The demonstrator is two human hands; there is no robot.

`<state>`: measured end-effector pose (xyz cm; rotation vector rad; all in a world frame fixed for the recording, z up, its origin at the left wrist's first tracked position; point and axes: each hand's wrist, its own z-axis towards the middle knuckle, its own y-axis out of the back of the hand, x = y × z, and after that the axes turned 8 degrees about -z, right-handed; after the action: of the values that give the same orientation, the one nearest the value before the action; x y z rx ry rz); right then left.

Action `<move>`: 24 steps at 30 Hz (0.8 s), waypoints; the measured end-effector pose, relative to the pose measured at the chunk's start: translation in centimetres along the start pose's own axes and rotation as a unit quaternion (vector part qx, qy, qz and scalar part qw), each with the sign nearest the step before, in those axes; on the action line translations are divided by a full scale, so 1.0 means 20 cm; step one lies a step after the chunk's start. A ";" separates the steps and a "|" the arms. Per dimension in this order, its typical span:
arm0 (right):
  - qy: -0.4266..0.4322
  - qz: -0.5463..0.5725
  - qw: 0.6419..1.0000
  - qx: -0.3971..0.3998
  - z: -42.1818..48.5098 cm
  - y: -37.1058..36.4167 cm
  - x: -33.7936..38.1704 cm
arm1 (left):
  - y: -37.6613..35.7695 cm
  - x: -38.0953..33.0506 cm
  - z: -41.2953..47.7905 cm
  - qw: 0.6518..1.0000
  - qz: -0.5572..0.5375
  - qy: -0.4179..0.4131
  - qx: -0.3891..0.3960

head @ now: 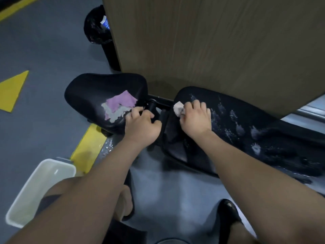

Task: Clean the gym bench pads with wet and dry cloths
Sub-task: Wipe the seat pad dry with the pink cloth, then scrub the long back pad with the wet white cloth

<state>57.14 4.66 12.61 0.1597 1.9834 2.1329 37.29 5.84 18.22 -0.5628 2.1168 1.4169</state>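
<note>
Right hand clutches wadded cloth at left end of back pad, which runs rightward; left hand grips seat pad edge.

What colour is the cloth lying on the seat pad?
Cloth: purple and grey, head view.

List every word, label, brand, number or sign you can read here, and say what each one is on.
No text can be read.
The blue and white packet in the black trash bag: any print is too blurred.
The yellow triangle and yellow stripe on the floor: painted marks, no words.
No print shows on the seat pad, back pad, purple cloth, pale cloth or white tub.
</note>
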 end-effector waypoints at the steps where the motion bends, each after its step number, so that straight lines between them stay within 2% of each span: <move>1: -0.013 0.003 1.000 0.029 0.01 -0.01 -0.03 | 0.00 -0.01 0.00 1.000 -0.003 0.013 0.016; 3: -0.011 0.047 0.997 0.063 0.02 -0.01 -0.09 | 0.01 -0.03 0.01 0.999 -0.007 0.015 0.049; 7: -0.018 0.221 0.973 0.061 -0.02 0.12 -0.14 | 0.02 -0.10 0.02 0.993 -0.091 -0.039 0.061; 11: -0.050 0.352 0.928 0.111 -0.15 0.32 -0.19 | -0.03 -0.15 0.02 0.988 -0.128 -0.026 0.086; 15: -0.067 0.457 0.877 0.131 -0.30 0.46 -0.27 | -0.07 -0.17 0.01 0.969 -0.140 -0.062 0.195; 17: -0.081 0.498 0.854 0.129 -0.35 0.46 -0.31 | -0.09 -0.18 0.00 0.963 -0.136 -0.085 0.215; 20: -0.100 0.578 0.796 0.150 -0.37 0.42 -0.35 | -0.13 -0.18 -0.01 0.962 -0.179 -0.092 0.183; 23: -0.121 0.691 0.691 0.174 -0.34 0.40 -0.35 | -0.17 -0.18 0.00 0.939 -0.288 -0.094 0.163; 24: -0.122 0.708 0.672 0.179 -0.33 0.39 -0.34 | -0.19 -0.19 0.01 0.925 -0.332 -0.091 0.163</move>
<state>61.46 -3.91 20.33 2.6109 2.2262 1.8395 42.50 4.78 17.93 -0.8665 1.7156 0.6916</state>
